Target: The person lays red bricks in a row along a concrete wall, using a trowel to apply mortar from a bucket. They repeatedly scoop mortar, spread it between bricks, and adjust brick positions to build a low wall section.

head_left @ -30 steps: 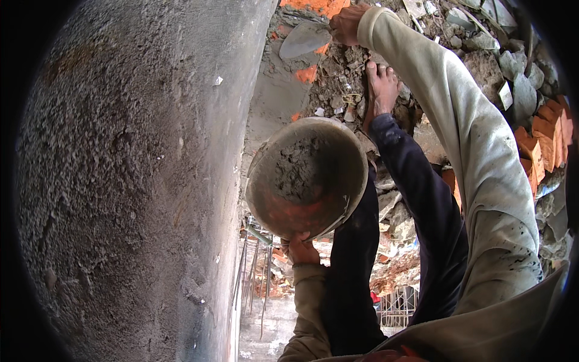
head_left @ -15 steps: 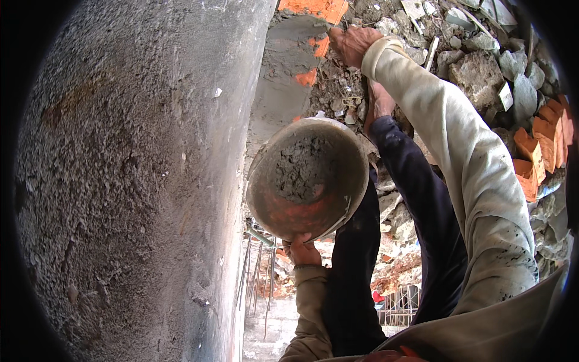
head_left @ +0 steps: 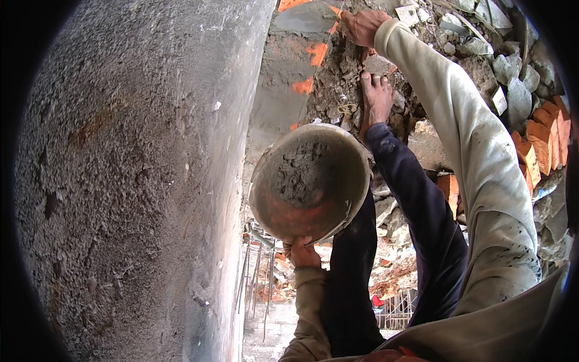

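Observation:
My left hand (head_left: 303, 250) grips the lower rim of a round, mortar-stained pan (head_left: 353, 184), with a heap of grey wet mortar (head_left: 300, 170) inside it. Up at the top, my right hand (head_left: 362, 27) is closed on a trowel; its handle is mostly hidden and its grey blade (head_left: 298, 20) lies over a band of smeared mortar (head_left: 278, 96) with orange brick showing through in patches. A thin string runs along the right edge of that band. My bare foot (head_left: 377, 99) stands on rubble just below my right hand, beside the band.
A rough grey concrete wall (head_left: 132, 181) fills the left side. Broken concrete chunks (head_left: 515, 96) lie at the upper right, with stacked orange bricks (head_left: 546, 139) below them. Exposed steel bars (head_left: 259, 271) and a lower rubble-strewn level show beyond the pan and my legs.
My right hand dipped toward my foot, then rose and moved rightward with the trowel, whose blade is now higher on the band. The pan has shifted slightly right and down.

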`<move>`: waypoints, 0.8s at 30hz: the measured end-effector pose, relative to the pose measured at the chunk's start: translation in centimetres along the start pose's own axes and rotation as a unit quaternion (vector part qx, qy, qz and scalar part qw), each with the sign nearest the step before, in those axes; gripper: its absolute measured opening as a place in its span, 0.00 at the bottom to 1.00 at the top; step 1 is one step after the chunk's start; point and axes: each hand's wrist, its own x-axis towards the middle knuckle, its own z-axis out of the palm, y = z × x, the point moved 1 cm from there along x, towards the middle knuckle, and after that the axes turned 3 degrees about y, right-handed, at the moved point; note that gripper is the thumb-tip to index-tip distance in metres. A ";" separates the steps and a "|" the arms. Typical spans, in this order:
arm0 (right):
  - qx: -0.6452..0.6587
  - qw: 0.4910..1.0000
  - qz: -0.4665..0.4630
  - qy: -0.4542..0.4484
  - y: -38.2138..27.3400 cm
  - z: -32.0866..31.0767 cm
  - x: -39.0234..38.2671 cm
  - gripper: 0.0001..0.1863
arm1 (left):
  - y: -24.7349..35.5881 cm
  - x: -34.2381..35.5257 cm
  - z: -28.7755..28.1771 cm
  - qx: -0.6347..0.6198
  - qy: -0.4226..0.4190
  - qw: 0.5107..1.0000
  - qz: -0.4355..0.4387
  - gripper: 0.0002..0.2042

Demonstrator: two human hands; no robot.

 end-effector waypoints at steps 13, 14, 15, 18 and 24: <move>0.489 0.799 0.344 0.064 -13.0 6.3 -3.3 0.24 | 0.3 0.0 1.0 -0.109 0.027 0.992 -0.053 0.23; 0.451 0.846 0.280 0.053 -12.2 7.4 -4.1 0.23 | -0.2 0.5 0.4 -0.113 0.014 0.992 -0.053 0.23; 0.369 0.909 0.195 -0.012 -12.8 6.2 -4.6 0.22 | -0.3 0.2 0.3 -0.102 0.044 0.992 -0.065 0.24; 0.197 0.963 0.011 -0.186 -11.2 3.1 -5.9 0.18 | 1.9 -1.5 1.4 -0.115 0.067 0.989 -0.071 0.23; -0.039 0.999 -0.027 -0.003 0.5 0.3 -0.8 0.16 | 1.1 -0.2 0.9 -0.127 0.033 0.987 -0.089 0.22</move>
